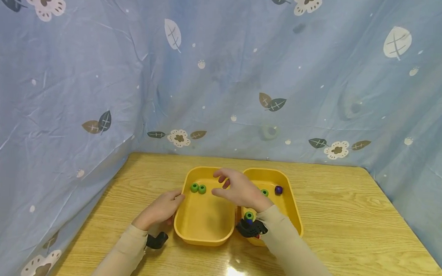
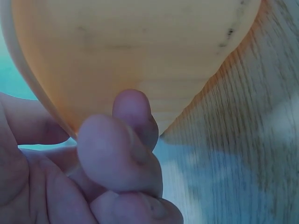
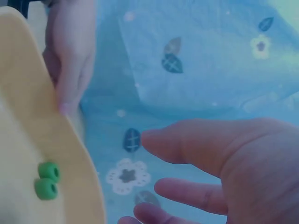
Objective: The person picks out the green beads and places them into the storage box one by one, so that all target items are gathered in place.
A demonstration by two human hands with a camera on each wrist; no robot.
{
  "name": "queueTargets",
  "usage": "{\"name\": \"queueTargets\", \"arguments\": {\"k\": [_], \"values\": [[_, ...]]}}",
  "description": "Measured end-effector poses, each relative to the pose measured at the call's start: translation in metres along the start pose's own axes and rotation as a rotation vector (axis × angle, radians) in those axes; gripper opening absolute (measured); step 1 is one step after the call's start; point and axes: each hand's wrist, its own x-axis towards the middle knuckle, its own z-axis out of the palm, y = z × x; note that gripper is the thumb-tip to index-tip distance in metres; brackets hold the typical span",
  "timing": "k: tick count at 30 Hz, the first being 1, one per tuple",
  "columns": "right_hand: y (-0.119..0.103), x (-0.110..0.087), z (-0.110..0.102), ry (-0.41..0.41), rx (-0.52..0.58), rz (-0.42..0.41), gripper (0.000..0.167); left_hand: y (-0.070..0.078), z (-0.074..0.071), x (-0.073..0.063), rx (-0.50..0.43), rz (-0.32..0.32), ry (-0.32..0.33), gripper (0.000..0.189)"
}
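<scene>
Two yellow trays stand side by side. My left hand (image 1: 163,206) grips the left wall of the left tray (image 1: 203,241), thumb at the rim and fingertips against the outer side (image 2: 140,56). Two green beads (image 1: 198,188) with holes lie close together at the far left inside it; the right wrist view shows these green beads (image 3: 47,181) touching. My right hand (image 1: 240,190) hovers over the gap between the trays, thumb and fingers apart, nothing between them. Below its wrist, the right tray (image 1: 296,208) holds green beads (image 1: 265,192), a purple bead (image 1: 278,190) and partly hidden others.
Both trays stand on a wooden table (image 1: 344,211). A blue curtain (image 1: 224,71) with leaves and flowers hangs behind it and along the sides. Black wrist devices (image 1: 251,228) sit under both forearms, the right one over the right tray's near part.
</scene>
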Motion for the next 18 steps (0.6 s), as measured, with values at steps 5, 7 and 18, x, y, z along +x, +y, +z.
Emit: {"name": "queueTargets", "arguments": {"k": [5, 7, 18], "values": [[0.005, -0.016, -0.009, 0.025, 0.026, -0.028, 0.044, -0.003, -0.001, 0.001, -0.010, 0.004, 0.006, 0.047], [0.008, -0.021, -0.011, 0.035, 0.032, -0.028, 0.043, -0.003, -0.001, 0.002, -0.011, 0.005, 0.001, 0.046], [0.021, -0.048, -0.023, 0.097, -0.007, -0.029, 0.045, -0.002, -0.002, 0.002, -0.002, 0.008, -0.004, 0.047]]}}
